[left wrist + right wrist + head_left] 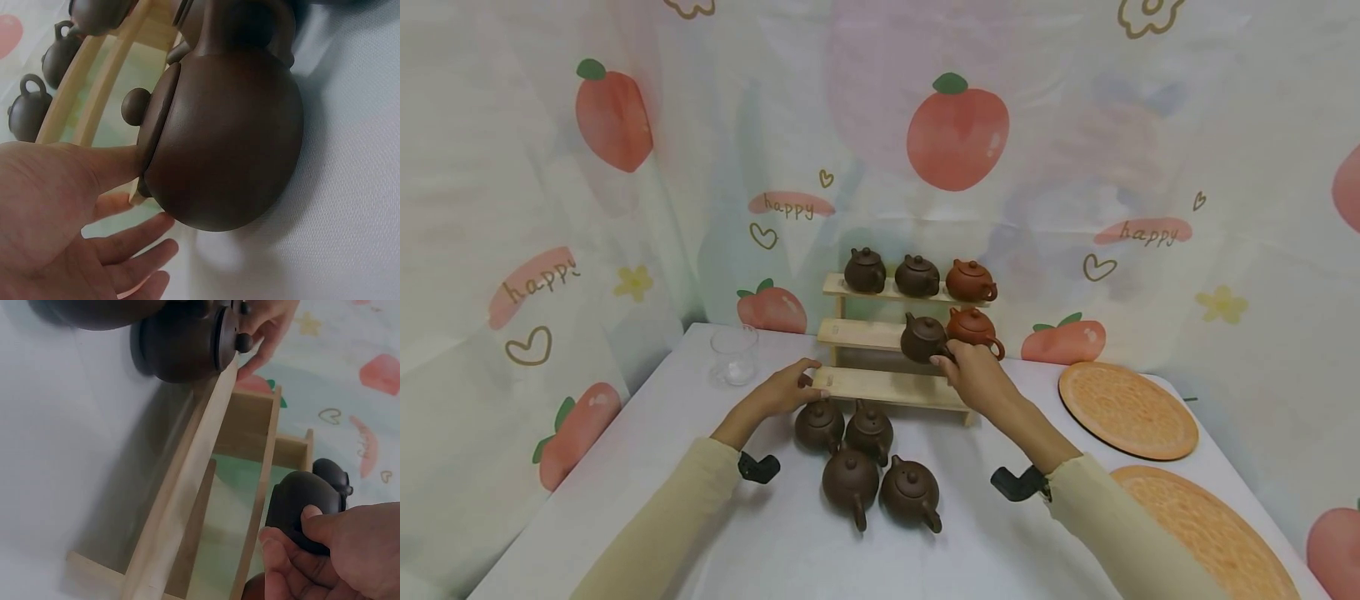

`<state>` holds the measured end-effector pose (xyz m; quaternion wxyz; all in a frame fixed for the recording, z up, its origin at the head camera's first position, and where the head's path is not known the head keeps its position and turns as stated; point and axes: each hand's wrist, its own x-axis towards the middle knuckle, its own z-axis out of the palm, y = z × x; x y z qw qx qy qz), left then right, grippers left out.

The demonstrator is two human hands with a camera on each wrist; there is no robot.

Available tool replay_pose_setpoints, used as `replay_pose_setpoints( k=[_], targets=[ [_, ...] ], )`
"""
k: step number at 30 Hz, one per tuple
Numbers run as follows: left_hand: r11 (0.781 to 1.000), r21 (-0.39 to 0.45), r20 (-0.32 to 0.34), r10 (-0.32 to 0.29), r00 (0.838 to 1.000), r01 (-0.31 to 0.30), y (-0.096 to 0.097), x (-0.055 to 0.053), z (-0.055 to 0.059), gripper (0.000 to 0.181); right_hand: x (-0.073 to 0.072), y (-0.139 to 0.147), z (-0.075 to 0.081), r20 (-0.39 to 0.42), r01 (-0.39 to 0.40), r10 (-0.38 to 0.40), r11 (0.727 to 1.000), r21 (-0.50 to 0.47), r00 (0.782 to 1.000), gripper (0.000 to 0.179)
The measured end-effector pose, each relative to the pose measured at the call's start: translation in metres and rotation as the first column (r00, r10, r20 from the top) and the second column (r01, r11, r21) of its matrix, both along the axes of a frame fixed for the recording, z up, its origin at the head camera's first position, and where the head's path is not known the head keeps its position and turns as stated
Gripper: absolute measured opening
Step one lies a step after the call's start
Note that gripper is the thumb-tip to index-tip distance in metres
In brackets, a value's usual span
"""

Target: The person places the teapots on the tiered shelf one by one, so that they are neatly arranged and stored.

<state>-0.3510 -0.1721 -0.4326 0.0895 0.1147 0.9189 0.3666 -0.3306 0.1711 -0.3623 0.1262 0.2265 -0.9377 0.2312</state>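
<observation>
My right hand (977, 371) pinches the handle of a dark brown teapot (922, 338) at the middle tier of the wooden stand (880, 387). In the right wrist view, thumb and fingers close on that teapot's (303, 503) near side. A reddish-brown teapot (972, 325) sits just right of it, partly behind the hand. My left hand (782, 390) is by the left end of the lowest tier, over a dark teapot (818, 427) on the table. The left wrist view has the thumb at this teapot's (231, 144) lid edge, its tip hidden, and the other fingers loosely extended.
Three more dark teapots (850, 481) crowd the table before the stand. On the top tier stand two dark teapots (865, 272) and a reddish one (970, 282). A clear glass (735, 357) is at the left; two round orange-patterned mats (1127, 408) lie at the right.
</observation>
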Motion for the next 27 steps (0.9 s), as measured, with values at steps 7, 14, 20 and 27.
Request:
replay_pose_setpoints(
  k=[7,14,20,27],
  targets=[
    [1.000,-0.003,-0.004,0.002,1.000,-0.002,0.000,-0.001,-0.001,0.061,-0.011,-0.007,0.007,-0.006,0.041,-0.040,0.999,0.029,0.999,0.026],
    [1.000,-0.009,-0.009,-0.002,1.000,0.002,0.000,-0.002,-0.001,0.061,-0.020,-0.014,0.012,0.031,0.071,-0.073,0.996,0.058,0.997,0.028],
    [1.000,-0.001,-0.010,-0.008,1.000,0.008,-0.001,-0.002,-0.001,0.061,-0.027,-0.019,0.013,0.088,0.114,-0.120,0.991,0.069,0.989,0.028],
    [1.000,0.003,-0.006,-0.010,1.000,0.010,-0.001,-0.002,-0.001,0.061,-0.030,-0.024,0.012,0.116,0.142,-0.151,0.987,0.081,0.982,0.028]
  ],
)
